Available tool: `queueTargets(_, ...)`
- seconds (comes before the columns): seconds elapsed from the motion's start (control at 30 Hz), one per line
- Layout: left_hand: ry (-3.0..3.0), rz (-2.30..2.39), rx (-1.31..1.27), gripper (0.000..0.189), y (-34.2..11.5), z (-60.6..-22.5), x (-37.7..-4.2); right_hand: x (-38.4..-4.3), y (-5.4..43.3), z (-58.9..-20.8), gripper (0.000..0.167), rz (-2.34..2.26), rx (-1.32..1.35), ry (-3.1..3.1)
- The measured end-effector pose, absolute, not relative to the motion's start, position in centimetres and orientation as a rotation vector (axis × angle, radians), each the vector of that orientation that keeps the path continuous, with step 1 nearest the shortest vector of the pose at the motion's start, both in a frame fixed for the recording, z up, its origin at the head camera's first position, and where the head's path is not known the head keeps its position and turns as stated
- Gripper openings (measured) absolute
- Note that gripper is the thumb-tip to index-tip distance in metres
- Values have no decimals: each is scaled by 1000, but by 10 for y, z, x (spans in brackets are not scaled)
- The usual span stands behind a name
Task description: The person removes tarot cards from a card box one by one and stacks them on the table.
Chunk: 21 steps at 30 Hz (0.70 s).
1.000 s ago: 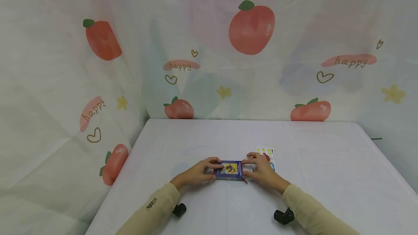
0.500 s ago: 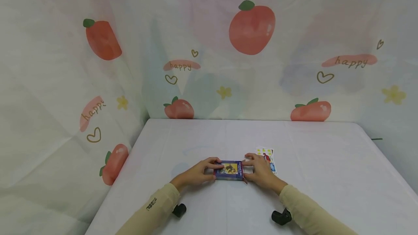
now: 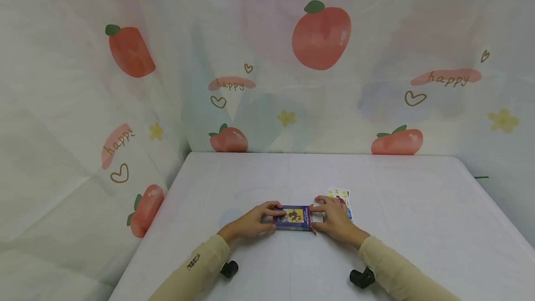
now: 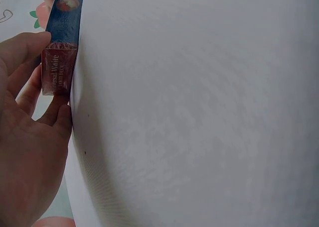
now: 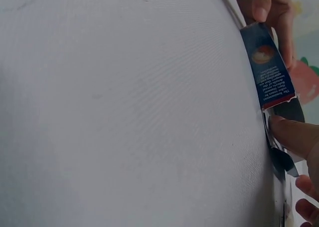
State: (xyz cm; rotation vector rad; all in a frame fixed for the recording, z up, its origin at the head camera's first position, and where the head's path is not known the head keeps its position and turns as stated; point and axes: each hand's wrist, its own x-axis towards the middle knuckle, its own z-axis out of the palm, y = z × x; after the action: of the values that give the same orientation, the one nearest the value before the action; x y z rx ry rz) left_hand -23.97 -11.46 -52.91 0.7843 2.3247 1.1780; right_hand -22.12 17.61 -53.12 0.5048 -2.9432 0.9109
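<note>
A blue tarot card box [image 3: 292, 217] with a yellow picture lies flat on the white table. My left hand [image 3: 251, 220] grips its left end between thumb and fingers; the left wrist view shows the red end panel [image 4: 59, 70] with "Tarot Deck" lettering. The box's right end is open, with a dark flap [image 5: 289, 107] and a small red-edged flap sticking out. My right hand [image 3: 336, 219] has thumb and fingers on either side of a white piece [image 3: 317, 217] at that opening. Whether this is the card stack is unclear.
Several tarot cards [image 3: 340, 194] lie overlapped just beyond my right hand, partly hidden by it. Black wrist mounts [image 3: 362, 278] hang below both forearms. A printed curtain [image 3: 267, 59] rises behind the table and along its left side.
My right hand has shifted slightly left toward the box, then back a touch to the right. Less white shows at the opening than a second ago. My left hand and the box stay still.
</note>
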Motion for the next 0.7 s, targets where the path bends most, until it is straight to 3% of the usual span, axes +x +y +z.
queueTargets(0.7, 2337, 1157, 786, 50, -114, -530, -241, -218, 185, -525, 48, 847, 508, -3007)
